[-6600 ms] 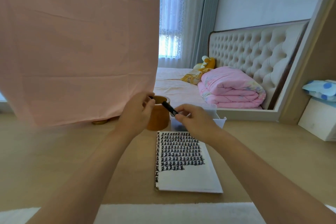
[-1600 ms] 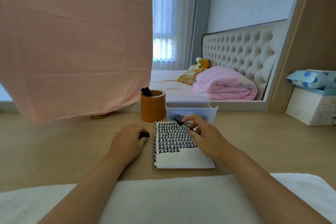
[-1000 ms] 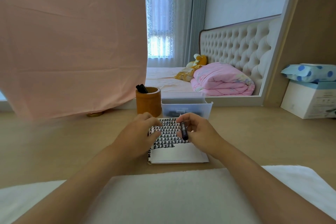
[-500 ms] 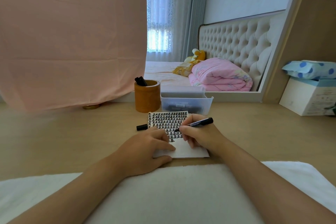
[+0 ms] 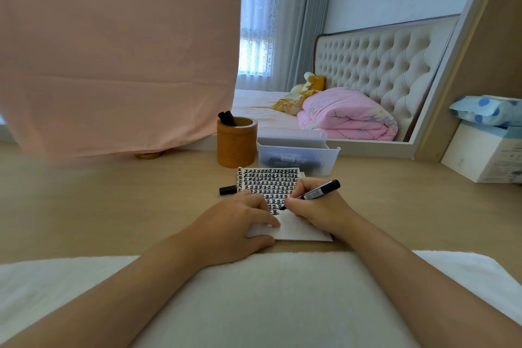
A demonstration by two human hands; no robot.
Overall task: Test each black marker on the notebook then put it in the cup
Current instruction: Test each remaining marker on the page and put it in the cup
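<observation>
A white notebook (image 5: 296, 230) lies on the wooden desk, its upper part filled with rows of black marks. My right hand (image 5: 319, 210) grips an uncapped black marker (image 5: 317, 193) with its tip on the page below the last row. My left hand (image 5: 234, 227) rests flat on the notebook's lower left corner. The marker's black cap (image 5: 227, 190) lies on the desk left of the notebook. A brown cup (image 5: 236, 143) behind the notebook holds two black markers (image 5: 227, 118).
A clear plastic bin (image 5: 298, 156) with more markers stands right of the cup. A pink cloth (image 5: 113, 51) hangs at the left, a mirror (image 5: 367, 37) stands behind, and a white box (image 5: 485, 155) sits at the far right. White fabric (image 5: 254, 299) covers my lap.
My right hand uncapped the marker with my left, the cap went onto the desk, and the tip came down onto the page. My left hand settled flat on the notebook.
</observation>
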